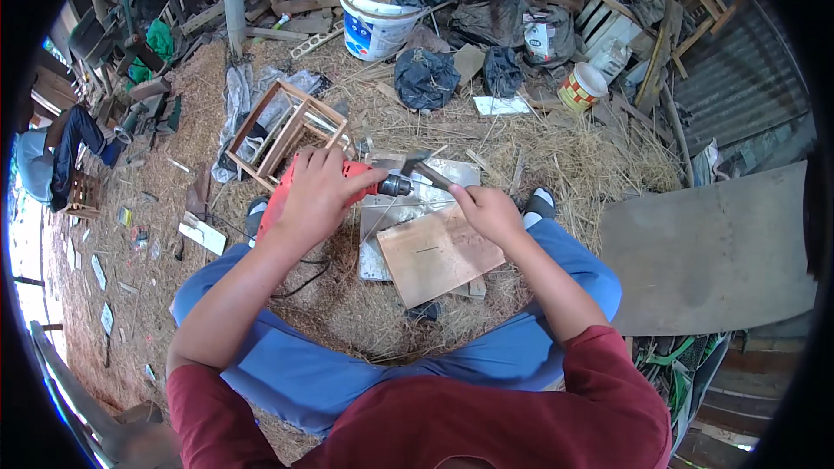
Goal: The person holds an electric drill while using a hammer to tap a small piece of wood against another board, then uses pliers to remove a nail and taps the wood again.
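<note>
Gripping red electric hand drill point(300, 187), left hand point(317, 191) closed around body; right hand point(488, 211) pinches metal tool point(426, 169) at chuck point(395, 185). Drill above square plywood board point(439, 252); board unpierced, drilling not begun.

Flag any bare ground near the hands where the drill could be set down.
Freest: straw between the metal plate and the grey board, right of the right hand. Also sawdust left of the wooden frame, only small scraps there. Crowded: plywood piece under the hands; rags and white bucket at top. Left hand holds the red drill.
</note>
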`<state>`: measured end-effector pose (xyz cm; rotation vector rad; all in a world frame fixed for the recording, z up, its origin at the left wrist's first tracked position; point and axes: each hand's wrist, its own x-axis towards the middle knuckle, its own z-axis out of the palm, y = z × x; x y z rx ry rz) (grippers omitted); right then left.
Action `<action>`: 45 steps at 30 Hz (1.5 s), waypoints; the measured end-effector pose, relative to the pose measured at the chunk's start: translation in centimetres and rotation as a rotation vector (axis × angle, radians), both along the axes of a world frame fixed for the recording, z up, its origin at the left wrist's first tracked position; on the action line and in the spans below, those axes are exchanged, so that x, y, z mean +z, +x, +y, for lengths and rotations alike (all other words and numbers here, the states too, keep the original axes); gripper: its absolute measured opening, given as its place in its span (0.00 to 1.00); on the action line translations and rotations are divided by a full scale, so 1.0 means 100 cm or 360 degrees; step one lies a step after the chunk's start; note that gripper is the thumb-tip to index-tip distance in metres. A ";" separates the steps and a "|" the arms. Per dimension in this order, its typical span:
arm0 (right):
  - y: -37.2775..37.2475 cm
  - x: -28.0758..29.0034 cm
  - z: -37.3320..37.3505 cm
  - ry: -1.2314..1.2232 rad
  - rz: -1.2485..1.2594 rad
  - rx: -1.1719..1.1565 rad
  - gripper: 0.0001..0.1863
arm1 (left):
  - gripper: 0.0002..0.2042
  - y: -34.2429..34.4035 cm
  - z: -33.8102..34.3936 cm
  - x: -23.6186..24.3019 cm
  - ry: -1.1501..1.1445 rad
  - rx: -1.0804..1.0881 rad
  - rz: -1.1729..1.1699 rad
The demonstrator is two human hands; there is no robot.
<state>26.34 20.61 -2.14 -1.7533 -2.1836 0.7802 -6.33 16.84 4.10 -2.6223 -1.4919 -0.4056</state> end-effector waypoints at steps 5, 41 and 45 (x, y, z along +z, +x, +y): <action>0.000 0.004 -0.022 0.0123 0.1094 -0.0084 0.25 | 0.30 0.005 -0.002 -0.001 0.0032 0.0039 -0.0087; -0.001 0.003 -0.024 0.0089 0.0157 -0.0005 0.30 | 0.26 -0.001 -0.002 -0.005 0.0006 0.0017 0.0013; 0.014 0.000 -0.010 0.0076 0.0535 -0.0261 0.30 | 0.26 -0.002 0.000 -0.009 0.0135 -0.0027 0.0025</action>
